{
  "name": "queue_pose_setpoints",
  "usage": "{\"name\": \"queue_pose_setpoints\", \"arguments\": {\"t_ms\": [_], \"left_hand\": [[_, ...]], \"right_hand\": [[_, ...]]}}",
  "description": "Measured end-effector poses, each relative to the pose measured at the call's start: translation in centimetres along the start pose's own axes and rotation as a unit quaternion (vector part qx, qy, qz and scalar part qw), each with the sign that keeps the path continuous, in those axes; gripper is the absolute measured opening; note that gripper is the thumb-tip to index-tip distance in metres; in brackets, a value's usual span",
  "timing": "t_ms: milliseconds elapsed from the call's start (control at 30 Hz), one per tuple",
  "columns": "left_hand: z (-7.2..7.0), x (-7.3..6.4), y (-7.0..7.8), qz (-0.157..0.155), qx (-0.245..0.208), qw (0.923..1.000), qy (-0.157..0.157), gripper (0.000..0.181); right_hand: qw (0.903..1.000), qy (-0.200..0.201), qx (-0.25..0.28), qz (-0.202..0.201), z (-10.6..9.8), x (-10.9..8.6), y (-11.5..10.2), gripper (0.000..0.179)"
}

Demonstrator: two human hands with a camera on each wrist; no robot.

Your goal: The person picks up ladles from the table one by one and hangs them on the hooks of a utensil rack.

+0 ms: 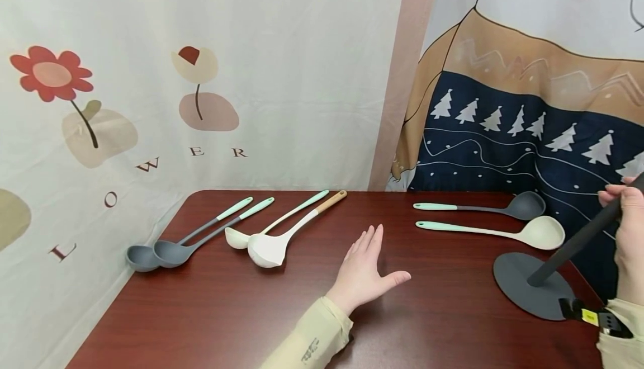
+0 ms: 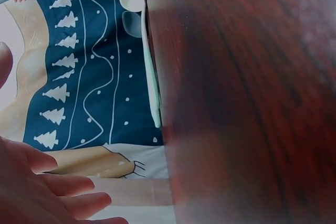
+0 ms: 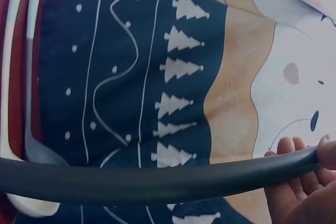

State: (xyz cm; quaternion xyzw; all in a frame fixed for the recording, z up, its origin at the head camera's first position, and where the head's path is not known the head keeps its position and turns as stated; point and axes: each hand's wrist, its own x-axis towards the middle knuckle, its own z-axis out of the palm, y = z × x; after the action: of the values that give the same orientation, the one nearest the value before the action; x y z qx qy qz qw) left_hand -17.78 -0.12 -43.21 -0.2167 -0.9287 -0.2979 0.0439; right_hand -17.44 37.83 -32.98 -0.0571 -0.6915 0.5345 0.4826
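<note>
My right hand grips the pole of a dark grey stand with a round flat base, near the table's right edge. The pole leans to the right in the head view; in the right wrist view the grey pole runs across to fingers and thumb curled at its end. My left hand is over the middle of the table, fingers straight, thumb spread, holding nothing. Behind the stand's base lie a cream ladle and a grey ladle, both with mint handles pointing left.
On the left lie two grey ladles with mint handles, a small cream ladle with a mint handle, and a white ladle with a wooden handle. Printed curtains hang behind the dark red table.
</note>
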Motion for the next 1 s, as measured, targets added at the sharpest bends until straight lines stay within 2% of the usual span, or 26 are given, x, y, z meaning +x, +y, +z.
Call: {"name": "queue_pose_setpoints", "arguments": {"t_ms": [67, 167, 200, 333, 400, 433, 533, 633, 867, 1000], "left_hand": [[0.0, 0.0, 0.0, -0.003, -0.001, 1.0000, -0.001, 0.105], [0.0, 0.0, 0.1, -0.008, -0.010, 0.9999, -0.002, 0.105], [-0.1, 0.0, 0.1, -0.008, -0.015, 0.9998, -0.002, 0.104], [-0.2, 0.2, 0.2, -0.008, -0.037, 0.9993, -0.003, 0.103], [-0.2, 0.3, 0.2, -0.008, -0.047, 0.9989, -0.004, 0.102], [-0.3, 0.4, 0.3, -0.008, -0.051, 0.9986, -0.003, 0.101], [-0.3, 0.7, 0.3, -0.005, -0.068, 0.9977, 0.004, 0.098], [-0.5, 1.0, 0.4, -0.004, -0.087, 0.9961, 0.012, 0.095], [-0.9, 1.4, 0.0, -0.008, -0.108, 0.9937, 0.029, 0.090], [-1.5, 1.6, -0.6, -0.008, -0.111, 0.9930, 0.040, 0.089]], "right_hand": [[0.9977, 0.001, 0.066, 0.013, 0.5, -0.2, -0.5, 0.022], [0.9793, 0.001, 0.199, 0.039, 1.4, -0.4, -1.4, 0.017], [0.9756, -0.003, 0.214, 0.048, 1.7, -0.5, -1.7, 0.016], [0.9860, -0.031, 0.148, 0.070, 3.3, -0.9, -3.0, 0.016], [0.9875, -0.049, 0.133, 0.069, 4.2, -1.2, -3.6, 0.016], [0.9848, -0.056, 0.150, 0.067, 4.7, -1.3, -3.8, 0.016], [0.9648, -0.079, 0.242, 0.066, 6.3, -1.9, -4.4, 0.018], [0.9504, -0.101, 0.286, 0.069, 7.9, -2.5, -5.0, 0.021], [0.9442, -0.149, 0.284, 0.075, 11.3, -3.5, -6.2, 0.019], [0.9438, -0.178, 0.271, 0.067, 13.2, -4.0, -6.8, 0.020]]}}
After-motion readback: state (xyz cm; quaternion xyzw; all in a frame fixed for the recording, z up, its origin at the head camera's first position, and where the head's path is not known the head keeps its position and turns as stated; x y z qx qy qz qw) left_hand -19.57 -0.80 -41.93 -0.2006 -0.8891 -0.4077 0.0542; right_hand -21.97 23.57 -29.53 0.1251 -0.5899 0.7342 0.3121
